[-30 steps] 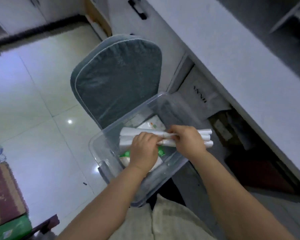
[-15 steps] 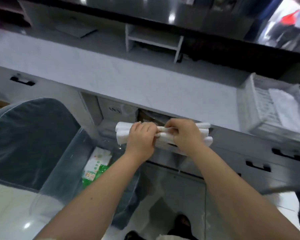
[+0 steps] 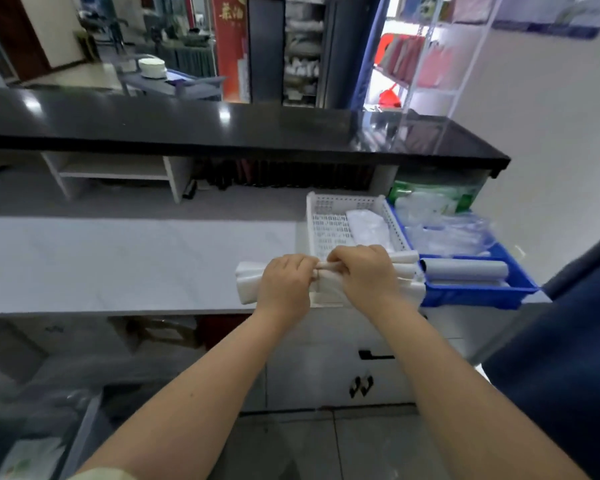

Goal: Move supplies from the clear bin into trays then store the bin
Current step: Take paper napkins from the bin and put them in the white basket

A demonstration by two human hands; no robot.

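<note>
I'm mid-transfer: left hand (image 3: 284,282) and right hand (image 3: 368,271) each keep a clamped grip on the bundle of white rolls (image 3: 248,282), above the desk (image 3: 118,261) edge. Next, I'd lower it into the white tray (image 3: 329,206).

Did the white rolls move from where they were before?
Yes. The white rolls went up from the clear bin to the counter edge, by the white tray.
</note>
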